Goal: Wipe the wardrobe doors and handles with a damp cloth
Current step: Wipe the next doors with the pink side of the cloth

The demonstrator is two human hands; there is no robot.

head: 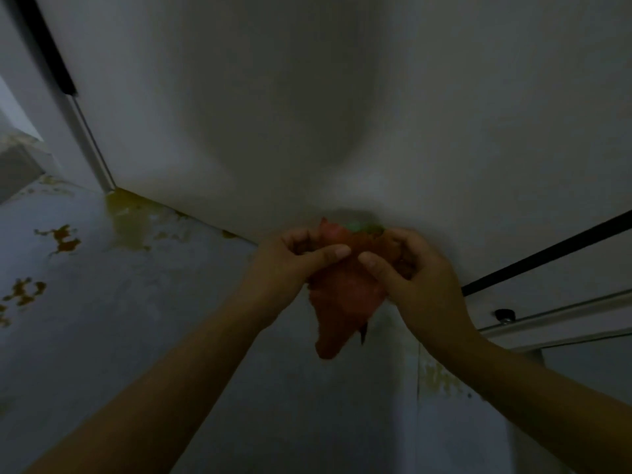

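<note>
Head view: my left hand and right hand both clutch the cloth, just before the wardrobe door; I judge wiping unfinished.

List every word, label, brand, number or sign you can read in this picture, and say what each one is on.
None: no readable text anywhere in the head view.
The red cloth, gripped by the left hand and the right hand, shows no print or tag writing.
The white wardrobe door behind it is plain.
The black handle carries no mark.
The stained floor shows only blotches, not letters.
</note>
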